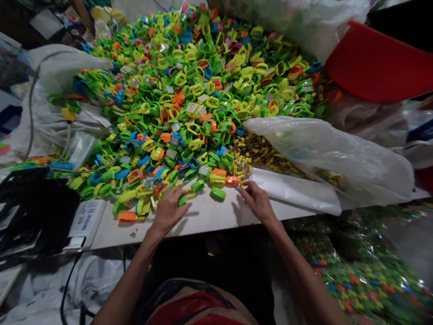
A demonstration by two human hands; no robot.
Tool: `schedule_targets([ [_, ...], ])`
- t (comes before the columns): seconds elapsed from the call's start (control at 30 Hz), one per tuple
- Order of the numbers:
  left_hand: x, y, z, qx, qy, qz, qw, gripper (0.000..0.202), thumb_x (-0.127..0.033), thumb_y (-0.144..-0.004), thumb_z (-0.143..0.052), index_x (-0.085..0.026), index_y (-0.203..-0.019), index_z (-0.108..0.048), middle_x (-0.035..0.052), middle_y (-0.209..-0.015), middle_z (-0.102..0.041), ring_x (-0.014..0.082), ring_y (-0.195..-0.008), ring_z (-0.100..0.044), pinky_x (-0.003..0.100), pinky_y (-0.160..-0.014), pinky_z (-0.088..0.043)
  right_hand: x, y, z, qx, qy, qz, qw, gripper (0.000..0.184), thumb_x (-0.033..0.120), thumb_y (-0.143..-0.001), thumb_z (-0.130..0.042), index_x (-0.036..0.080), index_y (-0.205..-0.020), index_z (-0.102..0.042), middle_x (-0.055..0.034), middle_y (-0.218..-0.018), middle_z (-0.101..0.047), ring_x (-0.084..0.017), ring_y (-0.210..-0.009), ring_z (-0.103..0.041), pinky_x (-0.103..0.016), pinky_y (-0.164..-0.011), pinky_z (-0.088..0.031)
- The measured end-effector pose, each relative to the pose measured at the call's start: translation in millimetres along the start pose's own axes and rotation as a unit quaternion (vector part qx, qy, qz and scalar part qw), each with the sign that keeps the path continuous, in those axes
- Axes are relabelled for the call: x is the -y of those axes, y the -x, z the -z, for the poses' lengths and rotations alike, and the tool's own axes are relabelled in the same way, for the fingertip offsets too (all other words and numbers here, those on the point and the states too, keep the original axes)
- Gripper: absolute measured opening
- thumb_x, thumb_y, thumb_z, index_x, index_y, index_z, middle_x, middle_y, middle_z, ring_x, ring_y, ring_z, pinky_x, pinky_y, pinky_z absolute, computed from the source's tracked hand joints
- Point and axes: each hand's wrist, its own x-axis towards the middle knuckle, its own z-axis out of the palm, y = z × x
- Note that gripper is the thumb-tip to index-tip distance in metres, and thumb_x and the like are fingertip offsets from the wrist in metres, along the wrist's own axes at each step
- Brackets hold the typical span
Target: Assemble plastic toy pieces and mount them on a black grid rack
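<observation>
Now, at the near edge of the pile (189,97), my left hand (169,211) grips a green band (182,200); my right hand (257,201) is fingertips-on at an orange band (232,181) along that edge, pinching or just touching, I can't tell; a loose band (218,194) sits before the pile.

Both forearms (131,275) slant inward from the bottom edge; left hand (169,210) half-curled, left of centre, right hand (257,201) opposite, fingers bent.
</observation>
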Motion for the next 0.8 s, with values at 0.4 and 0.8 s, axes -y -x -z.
schedule_targets([
  [0.4, -43, -45, -72.8, 0.016, -0.081, -0.057, 0.995, 0.013, -0.008, -0.074, -0.051, -0.016, -0.081, -0.058, 0.0103, -0.097, -0.06, 0.0263, -0.097, -0.052, 0.043, -0.087, -0.039, -16, -4, -15, -0.109, -0.085, -0.041, 0.99, 0.031, 0.036, -0.077, -0.054, 0.015, -0.099, -0.059, -0.0066, -0.08, -0.061, -0.02, -0.072, -0.055, -0.032, -0.066, -0.043],
  [0.8, -57, -29, -55.9, 0.081, 0.61, 0.241, 0.751, 0.01, -0.023, -0.056, -0.052, -0.016, -0.061, -0.047, -0.004, -0.046, -0.047, 0.0086, -0.043, -0.041, 0.021, -0.046, -0.034, 32, 20, -14, 0.06, -0.404, -0.038, 0.912, 0.039, 0.049, -0.07, -0.065, 0.014, -0.086, -0.066, -0.0002, -0.062, -0.053, -0.01, -0.053, -0.044, -0.024, -0.05, -0.035],
])
